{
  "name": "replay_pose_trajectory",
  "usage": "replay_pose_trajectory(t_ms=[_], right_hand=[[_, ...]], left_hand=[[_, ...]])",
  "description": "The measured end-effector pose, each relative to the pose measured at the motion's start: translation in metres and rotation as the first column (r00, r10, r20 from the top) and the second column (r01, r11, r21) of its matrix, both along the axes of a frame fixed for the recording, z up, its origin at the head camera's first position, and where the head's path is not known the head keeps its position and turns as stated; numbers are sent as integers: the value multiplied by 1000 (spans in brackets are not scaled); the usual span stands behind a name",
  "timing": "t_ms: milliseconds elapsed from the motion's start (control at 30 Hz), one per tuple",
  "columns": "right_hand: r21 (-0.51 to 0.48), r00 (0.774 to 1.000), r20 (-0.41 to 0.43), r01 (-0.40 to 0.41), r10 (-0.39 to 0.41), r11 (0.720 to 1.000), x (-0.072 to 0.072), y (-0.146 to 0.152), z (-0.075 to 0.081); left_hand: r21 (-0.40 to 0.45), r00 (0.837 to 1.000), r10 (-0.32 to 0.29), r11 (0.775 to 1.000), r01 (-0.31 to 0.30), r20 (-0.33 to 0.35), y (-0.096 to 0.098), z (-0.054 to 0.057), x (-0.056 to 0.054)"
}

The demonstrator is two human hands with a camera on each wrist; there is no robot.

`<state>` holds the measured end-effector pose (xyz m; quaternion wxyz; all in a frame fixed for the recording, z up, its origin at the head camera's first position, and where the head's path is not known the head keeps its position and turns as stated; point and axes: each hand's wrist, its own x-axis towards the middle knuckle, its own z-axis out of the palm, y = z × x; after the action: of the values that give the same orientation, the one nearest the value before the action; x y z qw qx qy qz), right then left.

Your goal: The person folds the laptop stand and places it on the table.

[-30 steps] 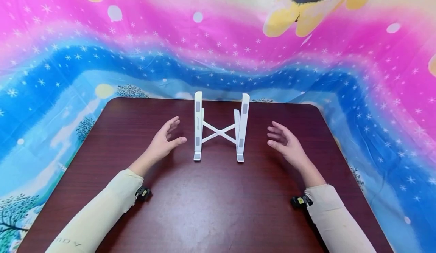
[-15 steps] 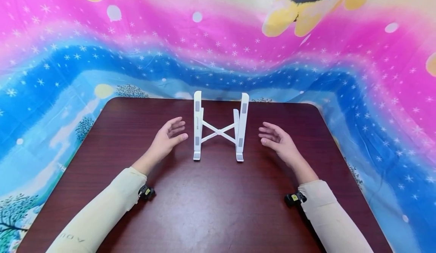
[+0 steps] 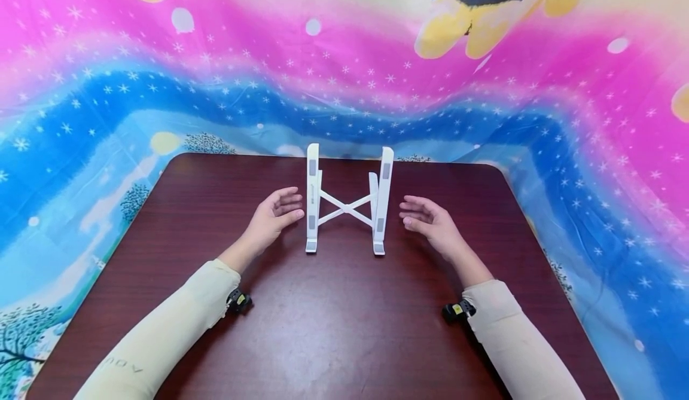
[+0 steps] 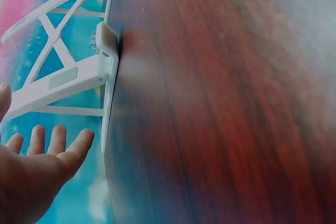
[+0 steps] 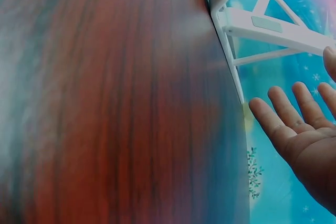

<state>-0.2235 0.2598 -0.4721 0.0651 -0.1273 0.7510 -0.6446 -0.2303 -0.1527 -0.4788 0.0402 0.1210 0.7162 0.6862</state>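
Note:
A white folding laptop stand (image 3: 347,208) is set up on the table, its two long side arms raised and joined by an X-shaped brace. Grey pads line the arms, and small lips turn up at the front ends. My left hand (image 3: 269,217) is just left of the stand, fingers slightly bent and fingertips near the left arm. On the other side my right hand (image 3: 436,226) faces inward, a small gap from the right arm. Neither hand holds anything. The left wrist view shows the stand's near arm (image 4: 63,80) above my spread fingers; the right wrist view shows likewise its other arm (image 5: 278,30).
The dark reddish-brown wooden table (image 3: 323,322) has rounded far corners. Behind and beside it hangs a pink and blue printed cloth (image 3: 344,83) with snowflakes. A small black camera sits on each wrist, below the pale sleeves (image 3: 167,322).
Both hands have moved inward toward the stand, the left one to the right and the right one to the left. The stand has stayed where it was.

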Motion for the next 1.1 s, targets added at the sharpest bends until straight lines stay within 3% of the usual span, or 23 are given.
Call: replay_pose_trajectory(t_ms=[667,1100], right_hand=[[-25,999,50,16,-15,1000,-13,-32,-5],[-47,994,81,83,-79,995,-16,-48,-9]], left_hand=[[119,991,27,992,-43,128,22,-9,-12],[37,990,57,997,-63,132,27,-9,-12]])
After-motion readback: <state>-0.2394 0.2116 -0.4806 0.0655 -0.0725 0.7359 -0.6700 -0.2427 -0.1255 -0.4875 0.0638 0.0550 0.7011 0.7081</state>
